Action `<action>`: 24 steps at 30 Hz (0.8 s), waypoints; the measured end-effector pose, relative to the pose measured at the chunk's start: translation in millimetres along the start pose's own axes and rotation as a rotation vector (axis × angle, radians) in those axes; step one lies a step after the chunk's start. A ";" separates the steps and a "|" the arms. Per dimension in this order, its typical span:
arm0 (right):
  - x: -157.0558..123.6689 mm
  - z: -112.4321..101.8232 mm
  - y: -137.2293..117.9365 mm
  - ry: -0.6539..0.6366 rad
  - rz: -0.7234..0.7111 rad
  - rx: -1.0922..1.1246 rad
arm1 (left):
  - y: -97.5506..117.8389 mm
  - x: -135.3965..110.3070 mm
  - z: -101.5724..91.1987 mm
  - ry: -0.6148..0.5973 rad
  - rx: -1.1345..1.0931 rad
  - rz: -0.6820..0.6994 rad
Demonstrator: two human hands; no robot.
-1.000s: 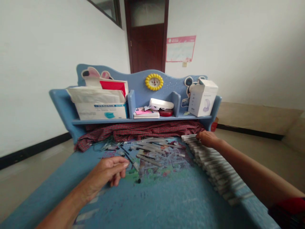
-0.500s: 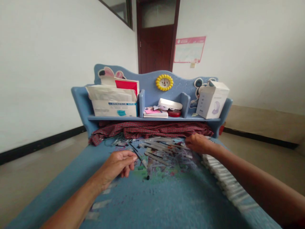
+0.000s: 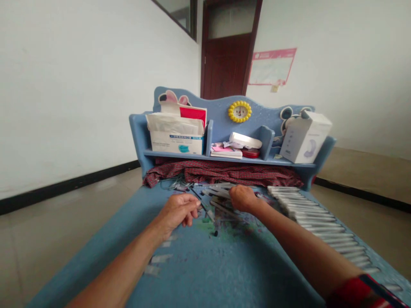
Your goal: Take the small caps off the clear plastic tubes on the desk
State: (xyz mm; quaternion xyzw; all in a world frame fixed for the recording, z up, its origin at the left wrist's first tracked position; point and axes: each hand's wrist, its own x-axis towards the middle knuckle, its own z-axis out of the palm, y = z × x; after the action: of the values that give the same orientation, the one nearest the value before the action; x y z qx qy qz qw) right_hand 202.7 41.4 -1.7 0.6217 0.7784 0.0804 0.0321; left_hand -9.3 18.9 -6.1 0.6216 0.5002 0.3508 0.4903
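Observation:
My left hand (image 3: pixel 181 209) hovers over the blue tabletop at the near left of a loose pile of pen-like sticks (image 3: pixel 221 207). Its thumb and forefinger are pressed together; what they pinch, if anything, is too small to tell. A dark thin stick (image 3: pixel 201 199) lies just beyond these fingertips. My right hand (image 3: pixel 243 198) is down in the pile with its fingers curled, and their tips are hidden. To the right of it runs a long row of pale, pen-like tubes (image 3: pixel 317 222), laid side by side. A small black cap (image 3: pixel 215 233) rests in front of the pile.
Short pale strips (image 3: pixel 161 259) stick to the tabletop (image 3: pixel 208 278) at left. Behind the pile lies a red checked cloth (image 3: pixel 224 171) under a blue shelf (image 3: pixel 208 157). That shelf holds a mask box (image 3: pixel 176 143), papers, a red round case (image 3: pixel 250 153) and a white box (image 3: pixel 305 139).
My right hand has moved left, from the pile's right end to its middle, uncovering the far end of the tube row. My left hand keeps nearly the same place. The view has turned left.

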 end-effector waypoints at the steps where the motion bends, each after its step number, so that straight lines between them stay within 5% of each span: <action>1: -0.1 -0.7 1.1 -0.003 0.010 0.006 | -0.4 0.0 0.3 -0.001 -0.002 0.002; 6: -12.2 -13.0 3.6 0.011 0.018 0.058 | 0.6 -2.1 2.8 -0.023 -0.018 -0.001; 13: -39.3 -33.1 -30.6 0.072 -0.203 0.386 | 5.5 -9.1 11.7 -0.157 -0.323 -0.032; 20: -50.3 -34.3 -38.1 0.055 -0.195 0.440 | 3.1 -3.8 4.3 -0.029 -0.505 -0.015; 24: -52.0 -28.2 -26.0 -0.020 -0.146 0.260 | 4.8 -2.1 -1.5 0.067 -0.509 -0.011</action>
State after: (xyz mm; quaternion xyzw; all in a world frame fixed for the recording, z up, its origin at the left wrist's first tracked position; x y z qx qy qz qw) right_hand 185.1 -17.1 19.2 0.5632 0.8250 -0.0300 -0.0351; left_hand -9.8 17.2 -1.0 0.4634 0.4151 0.4832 0.6160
